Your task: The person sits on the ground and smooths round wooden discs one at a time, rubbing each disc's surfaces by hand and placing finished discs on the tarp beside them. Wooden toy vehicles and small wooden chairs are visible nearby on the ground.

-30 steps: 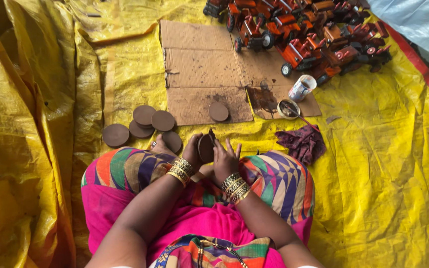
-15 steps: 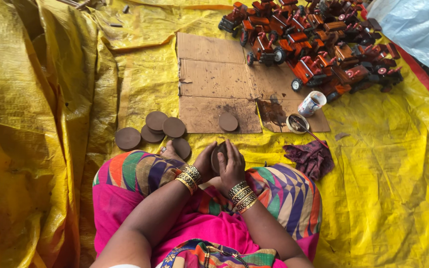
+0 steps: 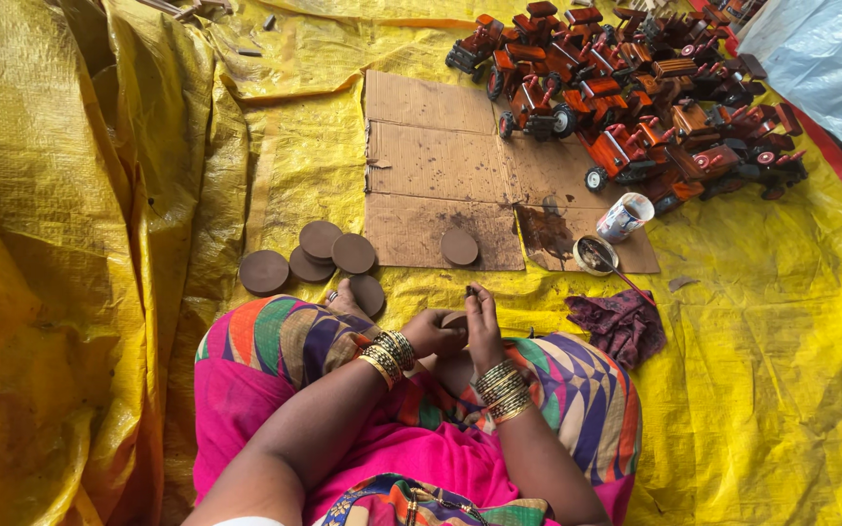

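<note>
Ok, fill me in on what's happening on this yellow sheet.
A person sits on a yellow sheet and holds a brown round disc between the left hand and the right hand, just above the lap. More brown discs lie by the left knee, and one rests on flat cardboard ahead. Beyond it are a small cup, a lid with a brush, a dark rag and a heap of red toy tractors.

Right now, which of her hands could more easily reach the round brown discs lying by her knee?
Probably the left hand: the loose discs lie on her left side on the yellow sheet, while the right hand is further away.
</note>
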`<action>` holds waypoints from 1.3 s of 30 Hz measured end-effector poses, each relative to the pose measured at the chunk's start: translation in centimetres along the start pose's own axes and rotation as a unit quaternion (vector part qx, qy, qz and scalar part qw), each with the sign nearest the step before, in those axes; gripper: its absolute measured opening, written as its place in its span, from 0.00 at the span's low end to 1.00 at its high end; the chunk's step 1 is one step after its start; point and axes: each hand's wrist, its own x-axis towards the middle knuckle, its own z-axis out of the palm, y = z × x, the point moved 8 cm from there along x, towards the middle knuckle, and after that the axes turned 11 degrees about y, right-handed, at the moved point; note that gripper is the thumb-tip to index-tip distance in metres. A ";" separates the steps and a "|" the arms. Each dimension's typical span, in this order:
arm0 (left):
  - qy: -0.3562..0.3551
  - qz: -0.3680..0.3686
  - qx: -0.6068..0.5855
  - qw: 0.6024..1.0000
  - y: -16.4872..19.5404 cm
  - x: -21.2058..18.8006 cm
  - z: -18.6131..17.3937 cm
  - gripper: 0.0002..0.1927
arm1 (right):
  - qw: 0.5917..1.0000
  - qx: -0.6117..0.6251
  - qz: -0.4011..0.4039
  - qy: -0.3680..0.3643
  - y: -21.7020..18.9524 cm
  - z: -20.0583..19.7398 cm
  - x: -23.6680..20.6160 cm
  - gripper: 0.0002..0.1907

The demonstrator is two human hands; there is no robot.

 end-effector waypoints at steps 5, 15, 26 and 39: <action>0.089 0.069 0.181 0.977 0.9 -0.3 -1.4 0.16 | 0.981 -0.114 -0.154 0.011 -3.5 0.9 -1.9 0.29; 0.108 0.138 0.355 0.918 1.8 -1.4 -1.5 0.13 | 0.978 -0.121 -0.149 0.077 -6.8 0.8 -2.9 0.21; 0.050 0.200 0.378 0.903 2.8 -2.5 1.2 0.19 | 0.988 -0.019 0.089 0.126 -0.1 -2.2 0.6 0.20; -0.003 0.201 0.416 0.887 0.5 -2.5 1.5 0.15 | 0.908 -0.253 -0.306 0.136 -9.9 0.0 -4.6 0.20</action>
